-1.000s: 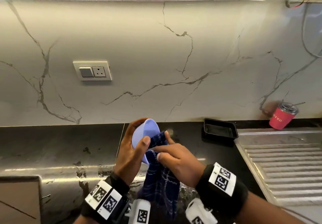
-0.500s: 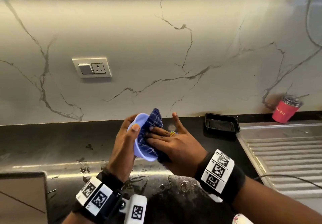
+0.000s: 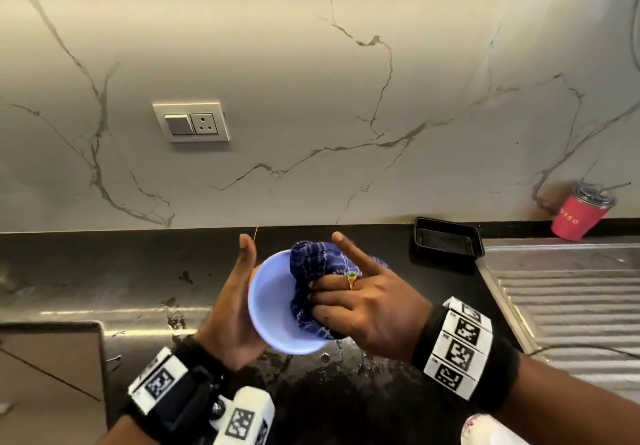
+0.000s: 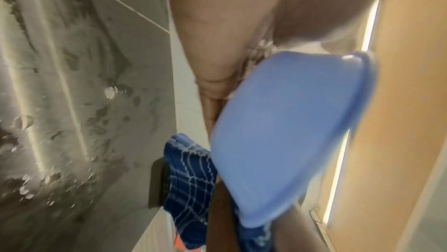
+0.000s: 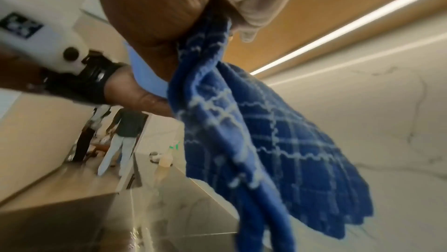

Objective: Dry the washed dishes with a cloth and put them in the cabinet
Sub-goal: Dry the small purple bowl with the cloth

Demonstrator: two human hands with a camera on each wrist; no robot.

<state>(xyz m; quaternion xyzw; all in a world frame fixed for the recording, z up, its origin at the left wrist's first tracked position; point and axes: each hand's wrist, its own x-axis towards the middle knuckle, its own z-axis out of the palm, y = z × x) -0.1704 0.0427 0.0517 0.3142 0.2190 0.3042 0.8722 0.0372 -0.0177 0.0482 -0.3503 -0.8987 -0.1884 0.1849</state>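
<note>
A light blue bowl (image 3: pixel 273 306) is held above the wet black counter, its mouth tipped toward me. My left hand (image 3: pixel 239 292) cups it from the left with the thumb up along the rim; its fingers are hidden behind the bowl. My right hand (image 3: pixel 332 294) presses a bunched dark blue checked cloth (image 3: pixel 311 264) against the bowl's inner wall, index finger sticking out. In the left wrist view the bowl (image 4: pixel 285 141) lies against the palm with the cloth (image 4: pixel 191 185) beyond. In the right wrist view the cloth (image 5: pixel 266 141) hangs from my grip.
A black rectangular tray (image 3: pixel 446 240) sits at the back of the counter, right of the hands. A ribbed steel draining board (image 3: pixel 571 306) lies at the right, with a red tumbler (image 3: pixel 581 216) behind it. Water spots cover the counter (image 3: pixel 104 271). A socket plate (image 3: pixel 190 122) is on the wall.
The cloth, hanging below the bowl a second ago, is now bunched inside it. The bowl has turned its mouth toward me, and my right hand has moved into it.
</note>
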